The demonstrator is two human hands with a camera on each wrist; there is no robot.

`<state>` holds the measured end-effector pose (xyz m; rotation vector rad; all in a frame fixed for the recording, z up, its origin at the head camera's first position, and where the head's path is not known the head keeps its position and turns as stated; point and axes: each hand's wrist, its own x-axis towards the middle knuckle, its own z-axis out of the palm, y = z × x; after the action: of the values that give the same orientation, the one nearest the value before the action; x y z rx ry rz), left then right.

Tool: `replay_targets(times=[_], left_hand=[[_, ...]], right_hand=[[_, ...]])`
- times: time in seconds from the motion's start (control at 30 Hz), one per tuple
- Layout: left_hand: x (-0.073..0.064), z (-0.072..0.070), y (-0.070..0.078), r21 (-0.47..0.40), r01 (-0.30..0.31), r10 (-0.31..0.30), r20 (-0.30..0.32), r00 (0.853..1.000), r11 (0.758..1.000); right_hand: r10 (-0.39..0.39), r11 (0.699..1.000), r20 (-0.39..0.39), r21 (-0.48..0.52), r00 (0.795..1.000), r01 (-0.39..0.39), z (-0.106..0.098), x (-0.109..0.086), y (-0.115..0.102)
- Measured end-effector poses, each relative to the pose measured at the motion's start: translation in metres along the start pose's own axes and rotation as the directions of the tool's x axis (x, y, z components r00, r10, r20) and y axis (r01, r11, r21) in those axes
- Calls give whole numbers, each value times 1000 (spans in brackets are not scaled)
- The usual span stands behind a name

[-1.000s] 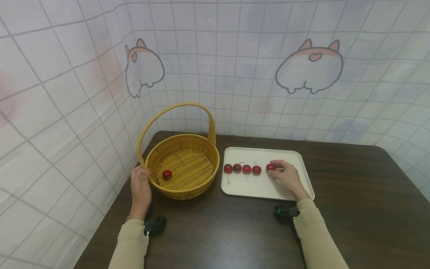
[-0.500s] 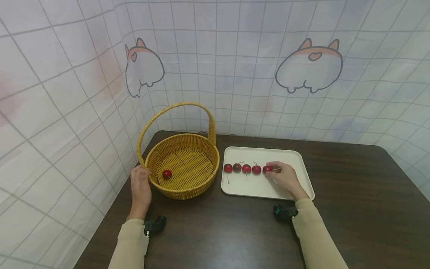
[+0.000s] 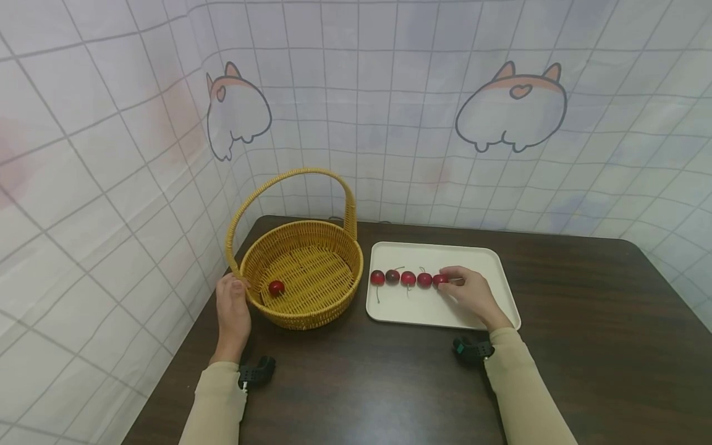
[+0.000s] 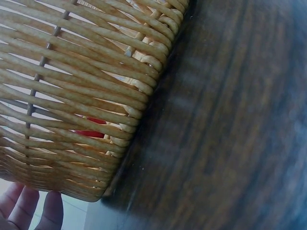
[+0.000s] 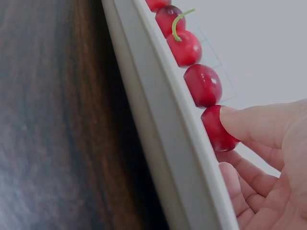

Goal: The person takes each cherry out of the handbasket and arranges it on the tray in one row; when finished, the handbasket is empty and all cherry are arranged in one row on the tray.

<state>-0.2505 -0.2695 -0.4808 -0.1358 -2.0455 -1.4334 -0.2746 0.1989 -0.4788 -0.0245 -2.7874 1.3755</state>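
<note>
My right hand pinches a red cherry between thumb and fingers at the right end of a row. The row of several cherries, some with stems, lies on a white rectangular tray. In the right wrist view the pinched cherry touches its neighbour. My left hand holds the left rim of a yellow wicker basket, near the foot of its handle. One cherry lies inside the basket at the left. The left wrist view shows fingertips against the woven wall.
The basket's tall arched handle rises above its rim. Both stand on a dark wooden table, the tray to the right of the basket. A white gridded cloth hangs behind and at the left.
My right hand has moved slightly left across the tray, bringing the pinched cherry up against the end of the row. My left hand and the basket have stayed in place.
</note>
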Motion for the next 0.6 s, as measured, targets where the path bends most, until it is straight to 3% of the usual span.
replay_targets(times=[0.6], left_hand=[[-1, -1, 1, -15, 0, 0, 3, 1000, 1000]], right_hand=[[17, 1000, 8, 6, 1000, -17, 0, 1, -1]])
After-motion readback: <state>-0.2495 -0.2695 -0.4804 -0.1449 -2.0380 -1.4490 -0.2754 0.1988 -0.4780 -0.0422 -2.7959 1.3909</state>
